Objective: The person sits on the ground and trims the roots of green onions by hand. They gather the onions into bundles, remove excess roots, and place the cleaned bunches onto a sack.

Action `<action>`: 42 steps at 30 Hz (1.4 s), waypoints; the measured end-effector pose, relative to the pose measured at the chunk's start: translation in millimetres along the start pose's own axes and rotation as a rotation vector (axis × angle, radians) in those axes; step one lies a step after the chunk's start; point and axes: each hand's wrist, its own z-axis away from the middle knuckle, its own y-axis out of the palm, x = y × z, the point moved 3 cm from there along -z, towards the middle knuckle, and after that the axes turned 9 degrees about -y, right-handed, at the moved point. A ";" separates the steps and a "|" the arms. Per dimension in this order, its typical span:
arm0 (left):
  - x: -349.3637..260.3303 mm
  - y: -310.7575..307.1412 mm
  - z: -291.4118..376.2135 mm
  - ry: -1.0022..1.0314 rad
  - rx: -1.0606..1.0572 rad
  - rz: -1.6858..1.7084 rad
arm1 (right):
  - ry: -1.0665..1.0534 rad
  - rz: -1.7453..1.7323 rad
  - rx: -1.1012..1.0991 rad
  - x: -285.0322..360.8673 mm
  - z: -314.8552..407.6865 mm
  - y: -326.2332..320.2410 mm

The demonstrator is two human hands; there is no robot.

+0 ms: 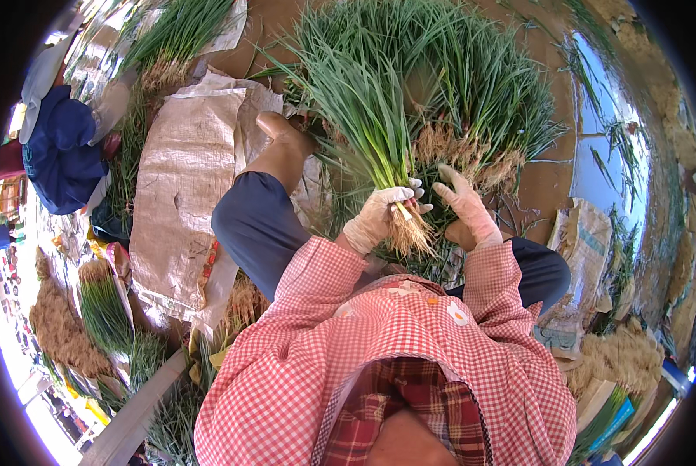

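In a pale glove, my left hand point(377, 215) is closed around a bunch of green onions point(380, 134), just above the roots. The leaves fan up and away, and the whitish roots point(407, 233) hang below the fist. My right hand point(461, 201), gloved too, is just to the right with its thumb and fingers apart and nothing seen in it. Beyond both hands lies a large heap of green onions point(470, 76), roots facing me. Loose green leaves cover the ground between my legs.
Flattened woven sacks point(188, 175) lie at my left, with another woven sack point(581, 250) at my right. More onion bundles point(179, 35) lie at the upper left. Rooted bundles point(100, 303) stand at the lower left, near a metal bar point(138, 408). A person in dark blue point(65, 151) is at far left.
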 end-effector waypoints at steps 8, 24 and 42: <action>-11.2 -19.9 1.6 0.026 -0.110 -0.123 | -0.060 -0.224 -0.009 1.7 -27.2 44.0; -13.6 6.0 15.8 0.021 -0.049 -0.024 | 0.124 -0.958 -0.029 -6.0 -22.5 86.6; -53.0 -27.3 -49.2 -0.050 0.046 0.052 | 0.282 -1.024 -0.694 -106.0 -127.1 -27.8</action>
